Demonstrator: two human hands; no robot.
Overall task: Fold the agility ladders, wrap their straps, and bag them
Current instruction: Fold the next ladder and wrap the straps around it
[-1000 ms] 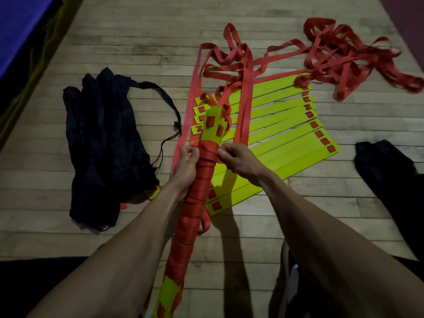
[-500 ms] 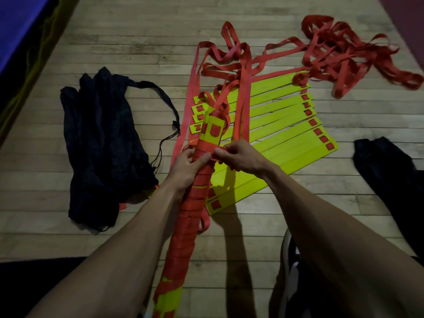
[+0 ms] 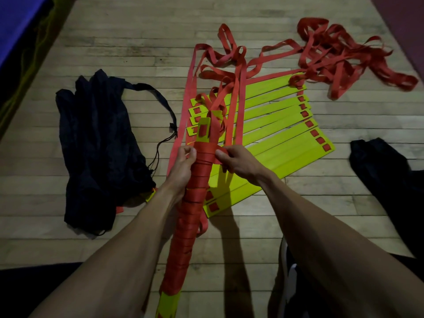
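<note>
bundle (image 3: 193, 198) 1 | bag (image 3: 98, 143) 1 | hands (image 3: 183, 166) 2

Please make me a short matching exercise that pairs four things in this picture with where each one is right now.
Things:
1. wrapped rung bundle
2. black drawstring bag
3. loose red straps
4. fanned yellow rungs

Places:
a. tangled on the floor at the far right
b. spread flat on the floor beyond the right hand
c. lying on the floor at the left
d. held up in the left hand

Pairs: 1-d, 2-c, 3-a, 4-b
</note>
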